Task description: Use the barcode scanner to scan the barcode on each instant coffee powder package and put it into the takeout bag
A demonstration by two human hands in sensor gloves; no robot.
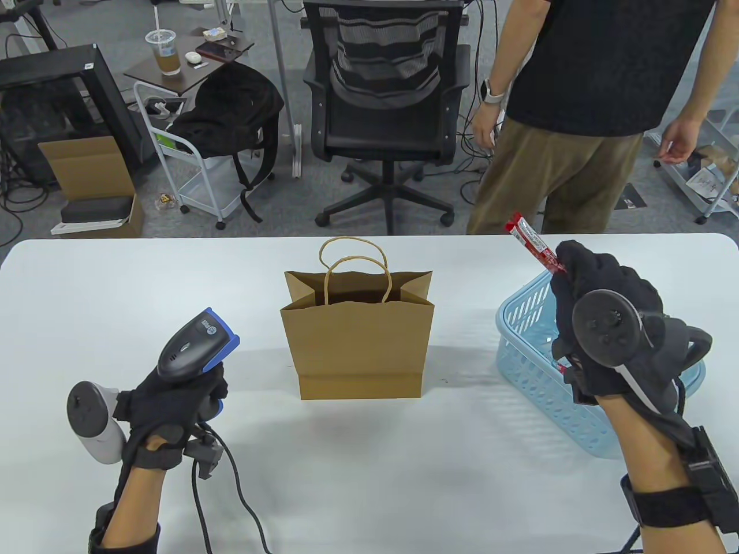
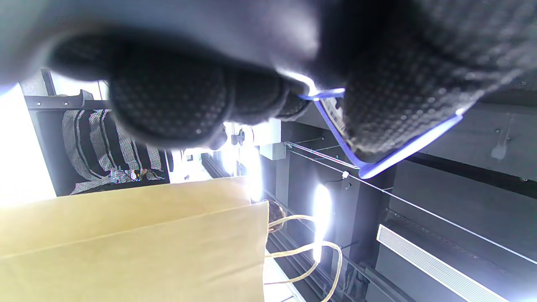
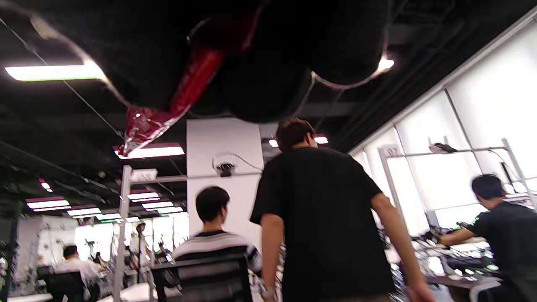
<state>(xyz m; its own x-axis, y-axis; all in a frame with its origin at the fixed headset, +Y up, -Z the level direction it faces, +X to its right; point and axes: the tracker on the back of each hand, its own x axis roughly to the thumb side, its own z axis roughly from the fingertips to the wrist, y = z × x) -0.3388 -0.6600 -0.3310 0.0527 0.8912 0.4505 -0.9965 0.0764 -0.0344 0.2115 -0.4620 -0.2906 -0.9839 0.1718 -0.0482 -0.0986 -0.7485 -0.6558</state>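
White bench (image 1: 115, 288) is carrying a paper bag (image 1: 358, 340) (office behind). Left of it, left hand (image 1: 173, 398) is gripping the scanner (image 1: 193, 346); right of it, right hand (image 1: 606, 323) is pinching a coffee packet (image 1: 534, 245) above the basket (image 1: 537, 369).

Left hand (image 1: 173, 398) grips scanner (image 1: 193, 345); right hand (image 1: 606, 323) pinches red coffee stick (image 1: 531, 242) above basket (image 1: 522, 358); bag (image 1: 358, 340) between.

The left hand (image 1: 173, 398) is gripping with fingers curled tight. The right hand (image 1: 606, 323) is raised, fingertips (image 1: 568, 259) pinching upward.
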